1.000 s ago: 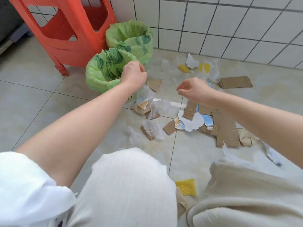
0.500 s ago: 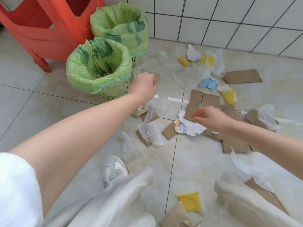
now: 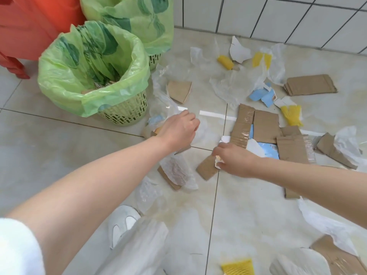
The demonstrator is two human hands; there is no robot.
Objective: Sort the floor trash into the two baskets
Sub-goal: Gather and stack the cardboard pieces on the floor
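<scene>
Both my bare arms are stretched out toward 12 o'clock. My left hand [image 3: 179, 129] is knuckles-up with the fingers curled under, can't tell if it's gripping anything. My right hand [image 3: 231, 158] sits at its 4 o'clock, fingers pointing toward 9 o'clock.

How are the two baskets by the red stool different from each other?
The near basket shows fully, its rim open toward the camera, with scraps visible down inside its bag; the far basket is cut off at the top of the view, so its contents cannot be seen. The near basket's perforated wall is widely exposed below the bag, while the far basket shows only a sliver of wall. Both are pale green baskets lined with green leaf-print bags, standing on the floor.
</scene>
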